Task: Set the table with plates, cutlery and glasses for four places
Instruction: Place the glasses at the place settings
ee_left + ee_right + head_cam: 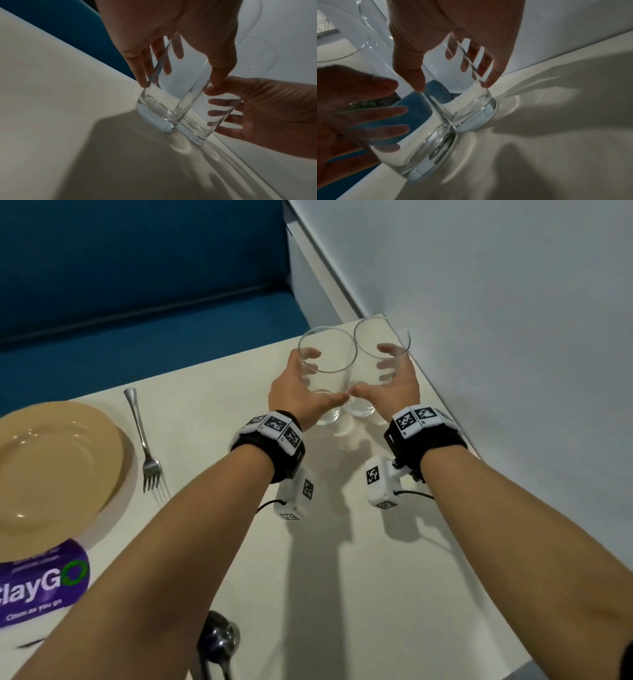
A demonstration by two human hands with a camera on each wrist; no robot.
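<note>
At the white table's [212, 412] far corner, two upright glasses touch; my left hand [298, 395] wraps the left glass [327, 364], my right hand [394, 386] the right glass [376, 344].

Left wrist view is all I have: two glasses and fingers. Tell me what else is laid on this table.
Observer: In the head view, a tan plate lies at the left of the table.
Operator: Name the cutlery beside it.
Observer: A fork lies just right of the plate, with its tines toward the person.
Operator: Report anything nearer the person.
Observer: A spoon shows at the near edge, partly hidden by the left forearm.
Operator: Describe the rims, which are cut off for me.
Observer: The left glass and the right glass stand upright, and their rims appear to touch.
</note>
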